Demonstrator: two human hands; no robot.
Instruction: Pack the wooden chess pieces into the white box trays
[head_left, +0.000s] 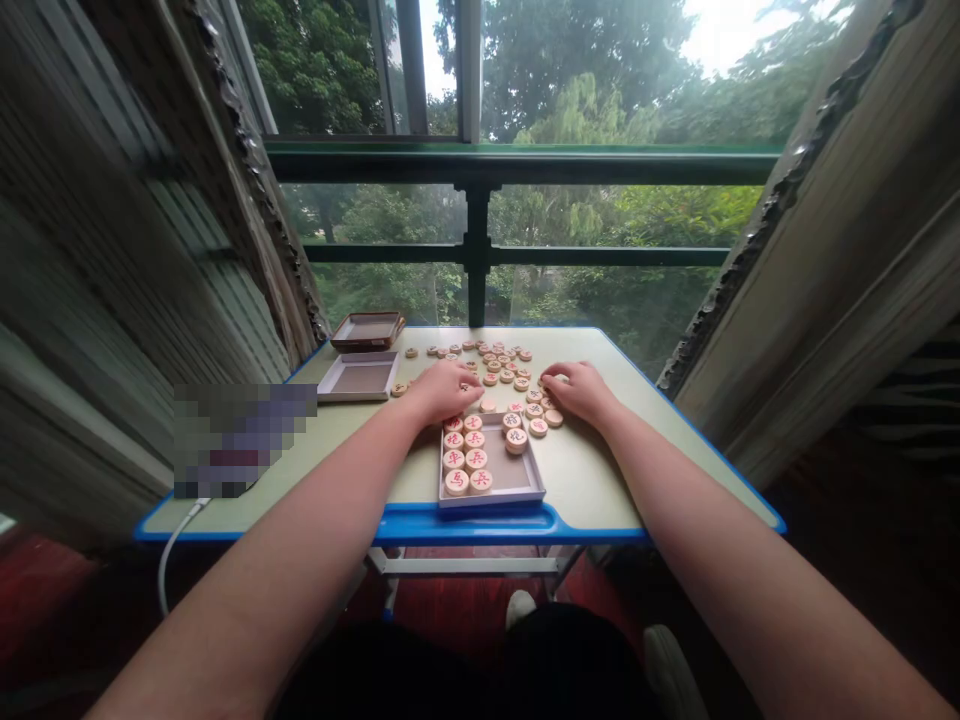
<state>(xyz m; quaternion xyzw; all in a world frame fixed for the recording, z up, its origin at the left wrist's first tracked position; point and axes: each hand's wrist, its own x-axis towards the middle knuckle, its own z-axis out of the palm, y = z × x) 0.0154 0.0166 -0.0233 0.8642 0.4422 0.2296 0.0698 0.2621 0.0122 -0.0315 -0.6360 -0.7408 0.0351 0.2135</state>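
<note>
Round wooden chess pieces [501, 358] with red and dark characters lie scattered over the far half of a small table [592, 480]. A shallow grey tray [517, 482] near the front edge holds several pieces in rows at its left and far side. My left hand [444, 388] rests palm down just beyond the tray's far left corner, fingers curled over pieces on the table. My right hand [579, 389] lies to the right of the tray's far end, fingers bent onto loose pieces. What either hand grips is hidden under the fingers.
An empty grey tray [360, 376] and a brown lid or box [367, 328] sit at the table's far left. A white cable [174, 545] hangs off the left front corner. A window with a dark railing [477, 250] stands behind the table; curtains flank both sides.
</note>
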